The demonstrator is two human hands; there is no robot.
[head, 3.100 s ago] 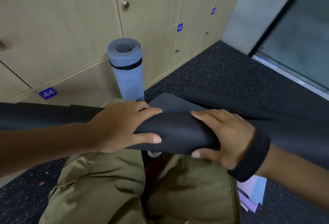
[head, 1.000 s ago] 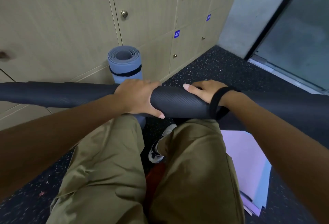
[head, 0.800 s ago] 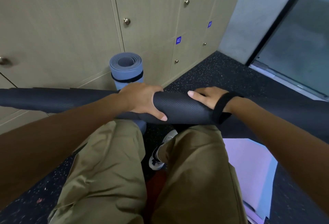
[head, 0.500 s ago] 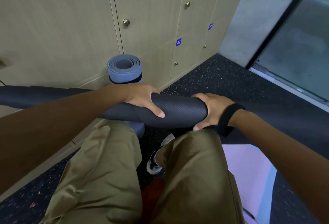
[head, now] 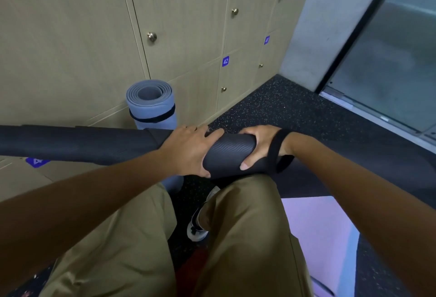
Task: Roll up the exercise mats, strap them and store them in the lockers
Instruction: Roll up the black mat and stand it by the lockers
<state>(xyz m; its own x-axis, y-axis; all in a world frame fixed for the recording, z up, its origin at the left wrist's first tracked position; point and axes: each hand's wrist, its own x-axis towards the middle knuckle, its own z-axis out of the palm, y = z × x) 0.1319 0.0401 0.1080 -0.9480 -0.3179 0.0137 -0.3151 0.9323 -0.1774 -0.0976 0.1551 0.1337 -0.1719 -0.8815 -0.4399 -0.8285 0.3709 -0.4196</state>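
Observation:
A black exercise mat [head: 226, 153], rolled into a long tube, lies across my knees and runs off the left edge. My left hand [head: 188, 150] grips the roll from above, fingers curled over its far side. My right hand [head: 257, 143] wraps round the roll just to the right, thumb underneath. A black strap [head: 274, 148] loops round my right wrist. The unrolled part of the black mat stretches away to the right over the floor. Behind the roll, a blue mat [head: 151, 103] stands upright against the lockers [head: 184, 25], bound with a black strap.
Beige locker doors with small knobs and blue number tags 41 and 42 fill the wall ahead. Dark speckled rubber floor [head: 283, 108] runs right to a glass door [head: 389, 61]. A lilac mat [head: 316, 230] lies flat by my right leg.
My hands have come closer together on the black roll. The right hand now wraps round it, having earlier lain flatter on top. The view has tilted slightly.

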